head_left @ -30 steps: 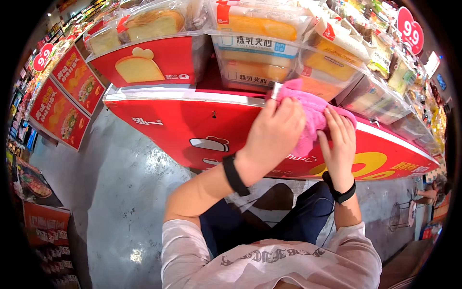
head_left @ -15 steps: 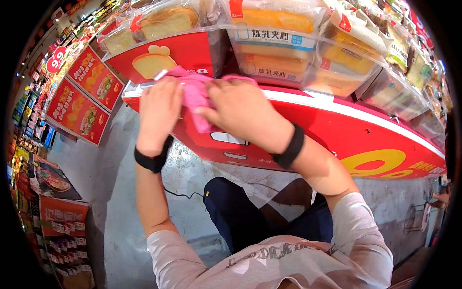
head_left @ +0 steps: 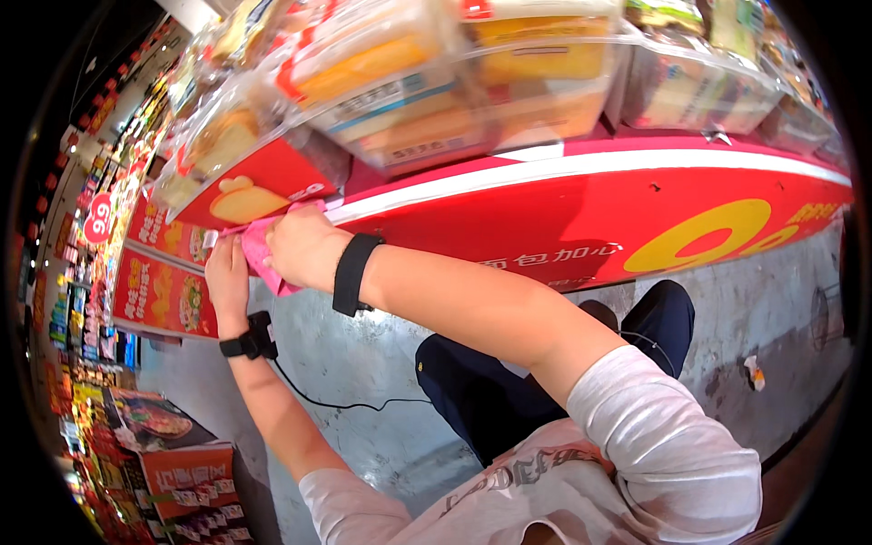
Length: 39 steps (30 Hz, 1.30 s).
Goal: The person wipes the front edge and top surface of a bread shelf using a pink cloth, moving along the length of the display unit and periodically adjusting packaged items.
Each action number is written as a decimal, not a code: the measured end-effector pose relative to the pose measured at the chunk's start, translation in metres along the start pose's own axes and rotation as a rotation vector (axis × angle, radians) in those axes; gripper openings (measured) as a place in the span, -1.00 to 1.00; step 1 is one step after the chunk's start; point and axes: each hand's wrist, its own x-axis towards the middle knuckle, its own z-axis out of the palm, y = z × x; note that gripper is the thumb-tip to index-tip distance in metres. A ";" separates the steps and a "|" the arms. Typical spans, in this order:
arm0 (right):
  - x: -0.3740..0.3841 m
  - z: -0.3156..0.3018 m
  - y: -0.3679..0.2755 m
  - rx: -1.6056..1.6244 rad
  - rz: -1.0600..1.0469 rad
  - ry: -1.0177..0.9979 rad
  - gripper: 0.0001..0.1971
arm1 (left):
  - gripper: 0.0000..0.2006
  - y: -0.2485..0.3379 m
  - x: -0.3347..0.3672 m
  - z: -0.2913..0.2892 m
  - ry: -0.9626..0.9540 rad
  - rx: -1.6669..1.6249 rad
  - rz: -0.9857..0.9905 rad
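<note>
A bright pink cloth (head_left: pixel 259 243) lies bunched over the left end of the white edge strip (head_left: pixel 509 174) on a red display stand (head_left: pixel 509 218). My right hand (head_left: pixel 307 247) grips the cloth and presses it to this edge, its fingertips partly hidden. Just left of it, my left hand (head_left: pixel 227 277) closes on the cloth's left side, with the wrist below. Right above both hands is the red front panel (head_left: pixel 245 193) of a bread bin, printed with a bread slice. A black band circles each wrist.
Clear bins of packaged bread (head_left: pixel 400 113) line the stand's top. Red promotional panels (head_left: pixel 168 291) stand to the left, before stocked shelves. A black cable (head_left: pixel 336 404) hangs from my left wristband. My knees (head_left: pixel 463 381) are below, over a grey floor (head_left: pixel 381 463).
Both hands and the pink cloth have moved left in the picture, toward the stand's left end. My view has swung too, so more of the stand's front shows at right.
</note>
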 end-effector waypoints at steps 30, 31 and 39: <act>-0.360 -0.204 0.186 -0.272 0.313 0.330 -0.84 | -0.65 0.435 0.015 0.018 -0.271 -0.185 0.798; -0.373 -0.215 0.192 -0.261 0.324 0.307 -0.85 | -0.64 0.445 0.020 0.020 -0.261 -0.220 0.892; -0.437 -0.233 0.233 -0.414 0.329 0.496 -0.80 | -0.55 0.540 0.032 0.023 -0.303 -0.185 1.165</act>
